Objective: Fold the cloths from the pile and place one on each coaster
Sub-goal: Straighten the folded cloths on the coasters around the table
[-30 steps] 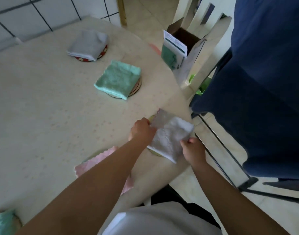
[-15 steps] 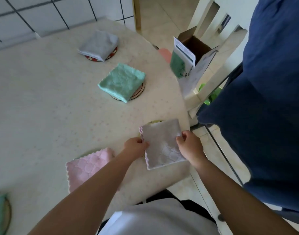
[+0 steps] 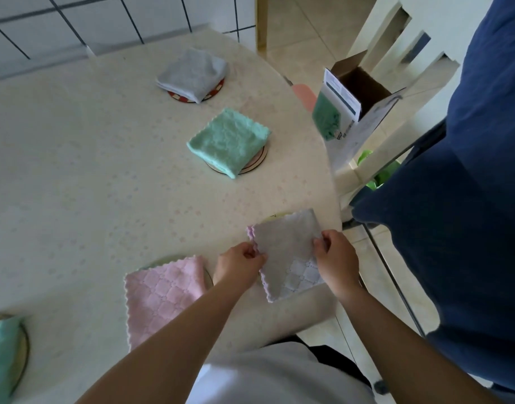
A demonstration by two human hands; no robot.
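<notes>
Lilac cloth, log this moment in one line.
lilac cloth | pinched by left hand and right hand | over coaster

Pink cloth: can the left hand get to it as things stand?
Probably yes, once it lets go. The pink cloth lies flat on the table right beside the left hand with nothing between them, but that hand is pinching the grey cloth, as is the right hand.
</notes>
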